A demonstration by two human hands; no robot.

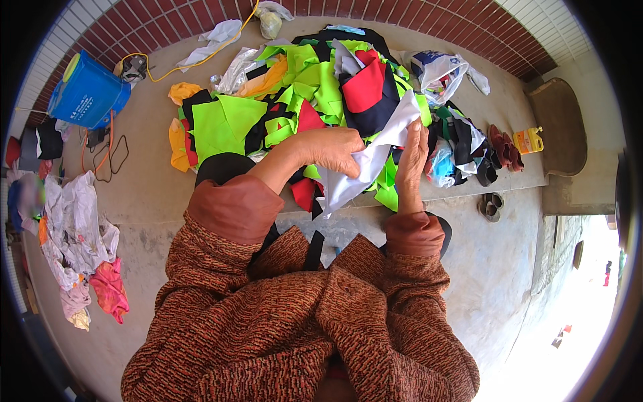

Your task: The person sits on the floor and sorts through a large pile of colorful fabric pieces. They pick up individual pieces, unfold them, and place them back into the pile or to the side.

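Note:
A strip of white cloth (375, 154) stretches slantwise between my hands, above a heap of fabric scraps. My left hand (335, 151) is closed on the strip's left edge, fingers curled and thumb pressed on it. Along the strip's right side, my right hand (412, 157) stands upright with its fingers pressed together against the cloth; part of its grip is hidden. Just beyond lie lime-green cloth pieces (231, 124), a red piece (365, 84) and dark navy fabric (368, 119), loosely piled on top of one another.
A blue tank (87, 90) with cords stands at the left. Crumpled white plastic sheeting (80, 221) and a pink cloth (109, 288) lie below it. On the right are a plastic bag (442, 74), red shoes (506, 147), a yellow jug (528, 141) and dark shoes (491, 206).

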